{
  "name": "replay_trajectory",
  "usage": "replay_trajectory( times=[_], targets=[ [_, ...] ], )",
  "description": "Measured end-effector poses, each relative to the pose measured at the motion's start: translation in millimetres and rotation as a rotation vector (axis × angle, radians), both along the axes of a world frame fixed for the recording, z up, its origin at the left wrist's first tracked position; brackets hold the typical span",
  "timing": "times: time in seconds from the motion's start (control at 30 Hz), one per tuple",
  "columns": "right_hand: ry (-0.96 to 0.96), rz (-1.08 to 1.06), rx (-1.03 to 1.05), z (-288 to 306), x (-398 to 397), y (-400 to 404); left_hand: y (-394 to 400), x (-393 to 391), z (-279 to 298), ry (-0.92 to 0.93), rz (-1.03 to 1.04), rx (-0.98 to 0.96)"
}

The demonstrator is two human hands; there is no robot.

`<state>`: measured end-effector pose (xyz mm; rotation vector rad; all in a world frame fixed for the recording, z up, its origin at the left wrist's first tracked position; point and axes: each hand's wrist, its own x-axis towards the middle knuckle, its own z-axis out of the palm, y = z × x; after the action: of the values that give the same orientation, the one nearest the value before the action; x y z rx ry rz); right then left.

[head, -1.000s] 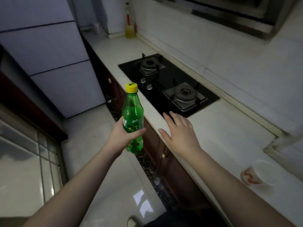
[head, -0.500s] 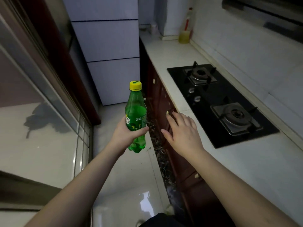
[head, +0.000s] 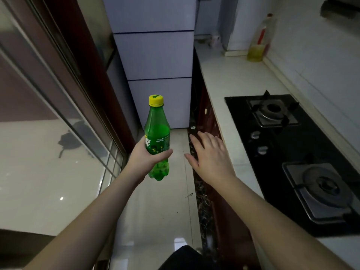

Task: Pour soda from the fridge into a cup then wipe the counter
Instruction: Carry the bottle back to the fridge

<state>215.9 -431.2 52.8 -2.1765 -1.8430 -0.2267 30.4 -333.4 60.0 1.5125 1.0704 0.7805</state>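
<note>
Green plastic soda bottle (head: 157,139), yellow cap on, upright in mid-air over the pale tiled floor (head: 155,211). Left hand (head: 145,158): grip wrapped round its labelled middle. Right hand (head: 209,154): empty, fingers spread, just beside white table (head: 229,90) edge. White fridge (head: 155,55) ahead, doors closed.

head view | faces forward-down | fridge (head: 155,55) ahead | counter (head: 229,78) right
</note>
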Motion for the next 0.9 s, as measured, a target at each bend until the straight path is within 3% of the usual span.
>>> replay_trajectory(
  times=[0.57,0.9],
  targets=[
    [-0.006,0.206,-0.028,-18,12,169,118,-13,-26,0.023,0.197,-0.068],
    [-0.035,0.205,-0.059,-10,-34,316,265,-59,-12,0.033,0.069,-0.021]
  ],
)
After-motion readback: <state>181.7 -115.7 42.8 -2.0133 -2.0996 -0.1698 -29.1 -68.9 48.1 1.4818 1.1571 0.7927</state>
